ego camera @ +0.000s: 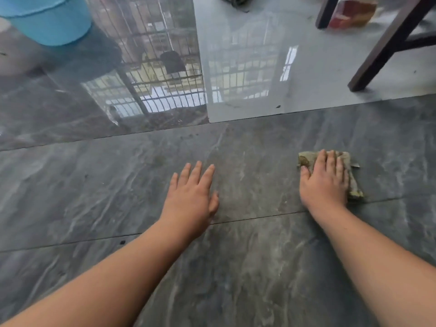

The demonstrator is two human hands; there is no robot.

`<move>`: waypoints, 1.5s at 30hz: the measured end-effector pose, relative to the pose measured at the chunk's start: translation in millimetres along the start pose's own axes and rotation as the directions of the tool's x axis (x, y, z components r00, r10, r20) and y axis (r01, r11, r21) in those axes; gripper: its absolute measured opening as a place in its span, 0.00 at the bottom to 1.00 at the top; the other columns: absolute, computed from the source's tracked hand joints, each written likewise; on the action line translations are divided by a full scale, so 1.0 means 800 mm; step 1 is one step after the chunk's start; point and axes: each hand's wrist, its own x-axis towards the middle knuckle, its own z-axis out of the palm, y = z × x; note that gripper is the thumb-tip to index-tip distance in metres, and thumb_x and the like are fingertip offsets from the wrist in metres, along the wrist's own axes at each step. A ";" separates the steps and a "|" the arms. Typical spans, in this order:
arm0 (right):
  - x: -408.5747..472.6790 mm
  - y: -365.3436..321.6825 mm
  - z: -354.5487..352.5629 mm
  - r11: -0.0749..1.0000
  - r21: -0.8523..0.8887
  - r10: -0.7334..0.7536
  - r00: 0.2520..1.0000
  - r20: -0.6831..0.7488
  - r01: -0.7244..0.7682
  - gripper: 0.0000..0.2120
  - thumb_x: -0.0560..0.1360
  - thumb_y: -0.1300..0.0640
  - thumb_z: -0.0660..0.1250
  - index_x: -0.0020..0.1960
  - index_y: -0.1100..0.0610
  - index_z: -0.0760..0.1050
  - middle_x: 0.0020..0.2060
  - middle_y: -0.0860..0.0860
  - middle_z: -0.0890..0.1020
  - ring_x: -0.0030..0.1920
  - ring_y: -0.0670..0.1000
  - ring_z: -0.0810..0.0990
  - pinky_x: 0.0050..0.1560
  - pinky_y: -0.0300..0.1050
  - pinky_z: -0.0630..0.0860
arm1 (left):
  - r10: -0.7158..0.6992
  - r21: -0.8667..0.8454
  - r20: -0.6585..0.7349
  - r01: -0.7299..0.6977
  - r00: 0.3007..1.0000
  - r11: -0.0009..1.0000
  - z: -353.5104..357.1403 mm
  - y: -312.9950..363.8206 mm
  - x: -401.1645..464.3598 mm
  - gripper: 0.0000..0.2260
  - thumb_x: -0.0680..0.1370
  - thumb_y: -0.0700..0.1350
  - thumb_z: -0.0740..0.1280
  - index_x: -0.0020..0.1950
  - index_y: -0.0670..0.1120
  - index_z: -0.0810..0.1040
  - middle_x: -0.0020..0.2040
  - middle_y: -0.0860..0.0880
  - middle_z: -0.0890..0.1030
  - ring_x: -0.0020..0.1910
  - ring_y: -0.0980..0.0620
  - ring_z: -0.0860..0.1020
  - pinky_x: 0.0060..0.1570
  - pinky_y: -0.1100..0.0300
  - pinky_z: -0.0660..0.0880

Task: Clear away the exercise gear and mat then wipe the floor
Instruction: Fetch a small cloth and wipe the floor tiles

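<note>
A folded, dirty olive-brown cloth [351, 175] lies flat on the dark grey tiled floor [247, 256] at the right. My right hand [326, 182] presses down on the cloth with fingers spread over it, covering most of it. My left hand [191, 197] rests flat on the bare floor to the left of it, fingers apart, holding nothing. The tiles around the hands show pale streaks. No exercise gear or mat is in view.
A light blue bucket [49, 20] stands at the far left. Dark wooden furniture legs [387, 48] rise at the far right over a pale tile [318, 74]. A red-and-yellow packet [351, 13] lies behind them. The glossy far floor reflects a window grille.
</note>
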 end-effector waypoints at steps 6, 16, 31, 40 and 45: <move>-0.002 -0.140 0.017 0.979 -0.033 -0.197 0.977 0.085 0.200 0.33 0.81 0.42 0.46 0.80 0.57 0.45 0.80 0.53 0.48 0.79 0.53 0.44 0.77 0.54 0.42 | -0.115 -0.002 -0.035 0.115 0.993 0.993 -0.019 -0.083 -0.025 0.29 0.82 0.58 0.51 0.81 0.53 0.45 0.81 0.46 0.50 0.80 0.45 0.47 0.77 0.44 0.47; -0.154 -0.389 0.061 0.692 0.062 -0.714 0.669 0.206 0.720 0.31 0.81 0.44 0.50 0.80 0.54 0.46 0.80 0.53 0.48 0.79 0.54 0.45 0.77 0.54 0.42 | -0.394 -0.037 -0.052 0.393 0.918 0.919 -0.013 -0.217 -0.133 0.30 0.81 0.57 0.54 0.81 0.51 0.48 0.81 0.45 0.53 0.79 0.44 0.51 0.77 0.45 0.49; -0.064 -0.323 0.052 0.703 0.046 -0.706 0.688 0.167 0.710 0.31 0.80 0.41 0.50 0.80 0.47 0.46 0.80 0.47 0.48 0.79 0.50 0.44 0.77 0.54 0.41 | -0.281 -0.089 0.026 0.283 0.959 0.955 0.033 -0.122 -0.058 0.30 0.81 0.59 0.48 0.80 0.55 0.42 0.82 0.49 0.44 0.80 0.48 0.41 0.77 0.46 0.43; 0.128 -0.045 0.000 0.963 -0.047 -0.265 0.964 0.008 0.265 0.29 0.80 0.42 0.50 0.79 0.48 0.52 0.79 0.47 0.53 0.79 0.50 0.49 0.77 0.54 0.45 | -0.194 -0.003 -0.052 0.194 0.980 0.981 0.068 0.000 0.067 0.28 0.81 0.59 0.44 0.79 0.59 0.37 0.81 0.52 0.40 0.79 0.49 0.37 0.74 0.39 0.36; 0.134 -0.030 -0.004 0.998 -0.011 -0.067 0.997 -0.038 0.067 0.29 0.81 0.43 0.49 0.80 0.50 0.52 0.79 0.50 0.54 0.79 0.53 0.49 0.77 0.55 0.46 | -0.184 -0.037 -0.047 0.183 0.982 0.982 0.064 0.002 0.066 0.28 0.81 0.59 0.44 0.78 0.59 0.36 0.81 0.52 0.39 0.79 0.49 0.36 0.74 0.38 0.35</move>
